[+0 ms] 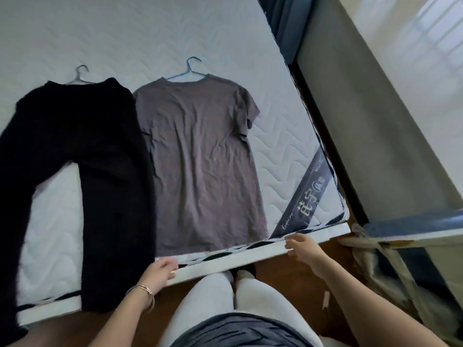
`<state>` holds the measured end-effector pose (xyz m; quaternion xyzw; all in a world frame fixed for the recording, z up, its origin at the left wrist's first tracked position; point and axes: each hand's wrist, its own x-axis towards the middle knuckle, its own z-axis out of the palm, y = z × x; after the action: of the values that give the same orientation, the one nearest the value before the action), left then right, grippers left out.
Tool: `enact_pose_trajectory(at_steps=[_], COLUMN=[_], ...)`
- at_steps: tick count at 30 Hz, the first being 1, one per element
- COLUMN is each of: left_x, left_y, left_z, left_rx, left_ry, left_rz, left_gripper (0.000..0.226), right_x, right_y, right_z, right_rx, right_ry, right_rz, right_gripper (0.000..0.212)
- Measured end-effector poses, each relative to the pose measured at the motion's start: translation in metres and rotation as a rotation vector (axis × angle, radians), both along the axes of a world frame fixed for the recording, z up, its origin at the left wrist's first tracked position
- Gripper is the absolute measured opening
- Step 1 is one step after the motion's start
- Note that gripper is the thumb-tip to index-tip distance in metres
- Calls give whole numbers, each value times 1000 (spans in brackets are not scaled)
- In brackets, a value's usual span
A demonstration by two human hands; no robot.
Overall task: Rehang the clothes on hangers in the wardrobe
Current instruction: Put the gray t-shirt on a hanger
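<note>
grey t-shirt: soft, light, limp, on blue hanger; i'd take it by the hook. left hand, right hand: loosely curled, seemingly empty, by the bed edge.

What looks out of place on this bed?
The T-shirt has its visible sleeve crumpled and folded; the trousers overlap its other side, their legs hanging past the mattress edge.

The left hand and right hand reach forward, fingers loosely curled.
</note>
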<state>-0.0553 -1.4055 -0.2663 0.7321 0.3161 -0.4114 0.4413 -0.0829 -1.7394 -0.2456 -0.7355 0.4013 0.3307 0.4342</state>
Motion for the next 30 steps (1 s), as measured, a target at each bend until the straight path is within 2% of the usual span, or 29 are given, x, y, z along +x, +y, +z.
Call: enact_pose_trajectory(at_steps=[5,12,19,22,25,28,30], left_x=[67,200,355,406,442,453,451], left_y=[5,-15,-68,-81,-80,-73,-69], left_z=[-22,-50,-131,-168,-207,-236,-250], left_rx=[29,163,342,514,628,718,734], left_ry=[-68,-251,-477,-572,-594,-741,-836], left_rz=[66,-163,-575,-793,-853,-885,-884], left_gripper=[24,24,44,55,63,73,68], right_x=[67,184,343,409,474,538,580], right_y=[21,29,31,36,40,45,50], right_z=[-10,-54,-100,-119,-137,-161,-177], right_rx=[66,13,-125,-204,-280,-349,-407], right_ry=[38,25,-136,-236,-391,-515,-580], right_rz=[100,250,485,528,550,629,684], right_gripper=[26,24,25,26,31,35,39])
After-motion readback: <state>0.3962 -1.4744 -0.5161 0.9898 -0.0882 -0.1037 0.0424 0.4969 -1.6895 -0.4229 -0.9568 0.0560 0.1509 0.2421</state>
